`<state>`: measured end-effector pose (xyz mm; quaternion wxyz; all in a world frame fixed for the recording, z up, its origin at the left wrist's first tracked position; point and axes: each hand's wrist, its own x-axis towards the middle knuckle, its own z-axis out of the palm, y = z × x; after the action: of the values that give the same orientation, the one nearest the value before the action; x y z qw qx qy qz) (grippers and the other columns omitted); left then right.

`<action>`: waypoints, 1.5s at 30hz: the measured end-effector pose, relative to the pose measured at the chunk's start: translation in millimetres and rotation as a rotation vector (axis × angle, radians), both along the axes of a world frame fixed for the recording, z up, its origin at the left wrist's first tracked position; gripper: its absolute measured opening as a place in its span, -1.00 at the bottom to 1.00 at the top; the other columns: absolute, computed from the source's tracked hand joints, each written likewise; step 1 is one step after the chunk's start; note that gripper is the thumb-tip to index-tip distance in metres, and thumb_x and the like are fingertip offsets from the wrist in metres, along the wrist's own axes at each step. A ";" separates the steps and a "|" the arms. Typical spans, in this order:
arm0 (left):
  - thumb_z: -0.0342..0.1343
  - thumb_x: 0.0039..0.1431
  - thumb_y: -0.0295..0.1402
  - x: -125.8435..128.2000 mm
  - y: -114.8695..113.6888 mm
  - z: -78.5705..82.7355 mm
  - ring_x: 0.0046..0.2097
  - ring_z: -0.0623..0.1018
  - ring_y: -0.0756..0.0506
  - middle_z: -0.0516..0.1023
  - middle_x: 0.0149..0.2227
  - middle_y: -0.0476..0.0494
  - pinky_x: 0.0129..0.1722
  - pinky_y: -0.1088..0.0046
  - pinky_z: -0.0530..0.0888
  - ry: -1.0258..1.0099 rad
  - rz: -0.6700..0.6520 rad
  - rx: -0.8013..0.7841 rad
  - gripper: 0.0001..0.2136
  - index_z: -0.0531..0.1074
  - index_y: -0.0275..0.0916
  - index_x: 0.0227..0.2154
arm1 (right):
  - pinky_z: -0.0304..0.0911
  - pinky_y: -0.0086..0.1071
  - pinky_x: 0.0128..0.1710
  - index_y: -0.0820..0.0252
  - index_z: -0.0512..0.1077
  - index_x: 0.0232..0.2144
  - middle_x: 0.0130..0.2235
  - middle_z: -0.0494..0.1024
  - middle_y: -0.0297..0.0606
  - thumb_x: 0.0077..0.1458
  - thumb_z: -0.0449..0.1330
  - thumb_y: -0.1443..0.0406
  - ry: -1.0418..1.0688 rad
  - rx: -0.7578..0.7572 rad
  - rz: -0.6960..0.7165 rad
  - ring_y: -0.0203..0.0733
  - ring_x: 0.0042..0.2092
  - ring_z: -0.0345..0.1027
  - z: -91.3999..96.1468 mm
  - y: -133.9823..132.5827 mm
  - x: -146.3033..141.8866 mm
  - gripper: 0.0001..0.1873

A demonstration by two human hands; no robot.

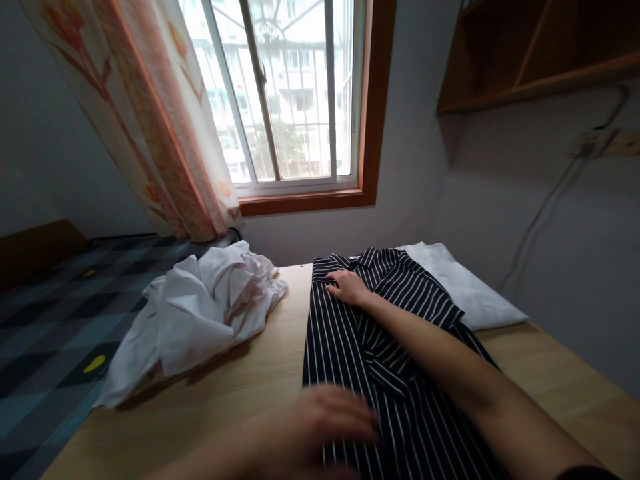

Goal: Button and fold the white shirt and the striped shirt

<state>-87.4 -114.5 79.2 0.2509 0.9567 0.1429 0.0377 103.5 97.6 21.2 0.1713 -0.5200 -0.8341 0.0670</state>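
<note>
A black shirt (333, 347) with thin white stripes is spread on the light wooden table, its upper part folded in layers. My right hand (347, 288) lies flat on the cloth near the far end, fingers spread and gripping nothing. My right forearm crosses over the folded striped layers. Low in the picture is my left hand (333, 423), smeared by motion, over the left edge of the shirt. Its fingers reach forward, apart from the thumb, and nothing shows in them. Whether it touches the fabric I cannot tell.
A crumpled white cloth (200, 310) is heaped on the table's left side. Folded white fabric (463, 283) lies at the far right, partly under the shirt. A checked bed cover (55, 333) adjoins the wooden table (565, 373) on the left. Behind are a curtain (165, 120) and a window.
</note>
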 end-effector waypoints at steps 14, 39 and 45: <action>-0.30 0.24 0.15 65.1 244.8 -81.5 0.39 -0.08 -0.28 -0.09 0.38 -0.34 0.33 0.10 -0.04 0.179 1.011 0.315 -0.19 -0.03 -0.43 0.34 | -0.05 -0.24 0.19 0.17 0.57 -0.21 -0.01 0.55 -0.12 0.22 0.03 0.38 -0.186 0.232 -0.032 -0.11 0.15 0.21 -14.8 73.8 38.4 -0.70; -0.46 0.25 0.12 60.4 279.9 -80.6 0.40 -0.14 -0.27 -0.16 0.40 -0.25 0.30 -0.10 -0.11 0.310 0.905 0.298 -0.24 -0.04 -0.31 0.35 | -0.30 -0.06 0.34 0.31 0.07 0.31 0.36 0.01 -0.10 0.33 -0.15 0.22 -0.105 -0.096 0.033 -0.09 0.39 -0.22 -34.3 53.1 42.6 -0.43; -0.52 0.27 0.11 60.6 279.3 -77.9 0.39 -0.09 -0.27 -0.11 0.39 -0.24 0.29 -0.09 -0.07 0.285 0.937 0.296 -0.25 0.00 -0.29 0.34 | -0.25 -0.11 0.35 0.32 0.08 0.31 0.37 -0.01 -0.08 0.33 -0.12 0.15 -0.057 -0.249 0.133 -0.09 0.38 -0.19 -16.7 2.3 50.4 -0.41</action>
<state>-26.8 164.8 1.3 0.0467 0.8108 0.5824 0.0349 153.9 99.9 4.5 0.0766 -0.4826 -0.8564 0.1665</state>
